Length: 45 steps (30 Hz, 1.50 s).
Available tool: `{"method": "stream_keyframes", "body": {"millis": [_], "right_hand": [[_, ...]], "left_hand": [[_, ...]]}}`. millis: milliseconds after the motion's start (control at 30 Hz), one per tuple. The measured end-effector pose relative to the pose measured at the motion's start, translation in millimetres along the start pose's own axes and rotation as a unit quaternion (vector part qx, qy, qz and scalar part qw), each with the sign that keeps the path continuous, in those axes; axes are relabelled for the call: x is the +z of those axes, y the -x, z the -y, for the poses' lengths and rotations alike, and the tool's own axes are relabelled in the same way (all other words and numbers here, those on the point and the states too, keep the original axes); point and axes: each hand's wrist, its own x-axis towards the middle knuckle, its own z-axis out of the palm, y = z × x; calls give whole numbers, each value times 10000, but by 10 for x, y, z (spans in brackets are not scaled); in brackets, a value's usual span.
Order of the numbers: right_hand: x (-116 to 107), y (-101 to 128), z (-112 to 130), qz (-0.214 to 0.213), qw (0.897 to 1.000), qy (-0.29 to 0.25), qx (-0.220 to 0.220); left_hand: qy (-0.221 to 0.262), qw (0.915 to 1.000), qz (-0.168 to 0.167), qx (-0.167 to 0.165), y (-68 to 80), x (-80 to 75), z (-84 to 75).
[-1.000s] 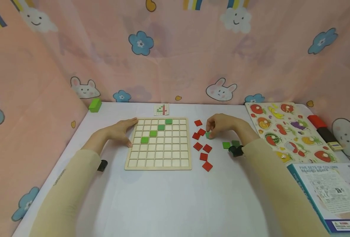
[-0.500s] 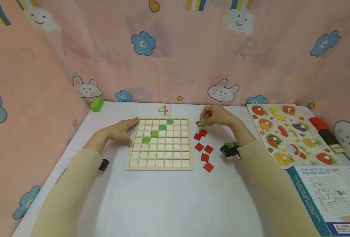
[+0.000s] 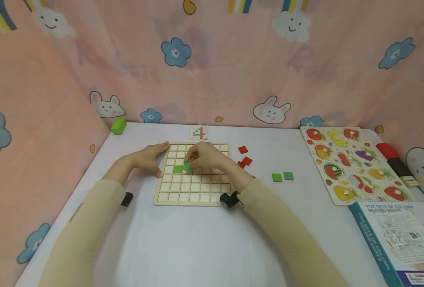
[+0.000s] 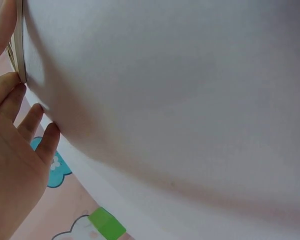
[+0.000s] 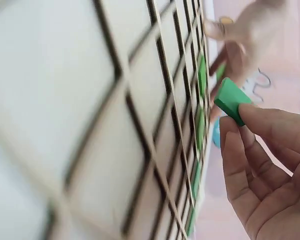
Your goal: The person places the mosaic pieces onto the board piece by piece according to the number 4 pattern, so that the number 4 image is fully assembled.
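A wooden grid board [image 3: 175, 197] lies flat on the white table. Between thumb and fingertips, my right hand [image 3: 207, 156] pinches a green square tile [image 5: 232, 99] over the board's left-middle cells. Just left of that tile, a green tile [image 3: 177, 169] sits in a cell. More green tiles [image 5: 199, 127] lie in a diagonal line of cells in the right wrist view; in the head view my right hand hides most of them. My left hand [image 3: 144, 160] rests at the board's left edge, thumb and fingers spread and touching it.
Several red tiles [image 3: 242, 149] lie right of the board, partly behind the right forearm. Two loose green tiles [image 3: 277, 177] lie farther right. Behind the board is a small pattern card [image 3: 198, 133]. A green block [image 3: 118, 126], fruit puzzle [image 3: 352, 167] and box [image 3: 402, 239] stand around the sides.
My right hand has picked a green tile up from beside the red tiles and carried it left over the board. My left hand has stayed at the board's edge.
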Motion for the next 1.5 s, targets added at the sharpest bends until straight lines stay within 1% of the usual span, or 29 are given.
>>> {"method": "stream_keyframes", "body": {"millis": [67,167,367,567,733,867,1000,1100,1233,1300,1367,1500], "right_hand": [[114,-60,61,77,10000,44,-27],[242,-120,141,72,9999,143,-52],[390,-164,227,-3,9984,567,-48],[430,-148,235,-6,9964,836,-104],[349,-98,196,87,9960,881,-132],[140,7,61,197,9962,844,-98],[-207,180,-206,317,9968,725,75],[-496,350,-493,266,9961,708,446],[-878,637,-894,190,9906,910,1008],[-1050,803,-1062,285,9877,967,1192],[-1184,960,-1210,417,9859,889,1352],[-1349,1236,-1406,797,9830,575,1549]], "left_hand": [[17,10000,12,21,0,-5,0],[30,10000,21,48,0,-11,2],[82,10000,31,4,3,-12,5],[134,9999,43,-12,10,-4,7],[174,9998,30,-9,8,-2,-8],[140,9999,21,-18,-6,9,-18],[121,9999,-7,-69,9,12,-27],[104,9999,-18,-96,26,17,-41],[78,9999,-16,-71,41,20,-52],[64,10000,-4,-71,41,22,-55],[62,9999,-4,-79,36,22,-58],[95,9999,-9,-53,28,13,-81]]}}
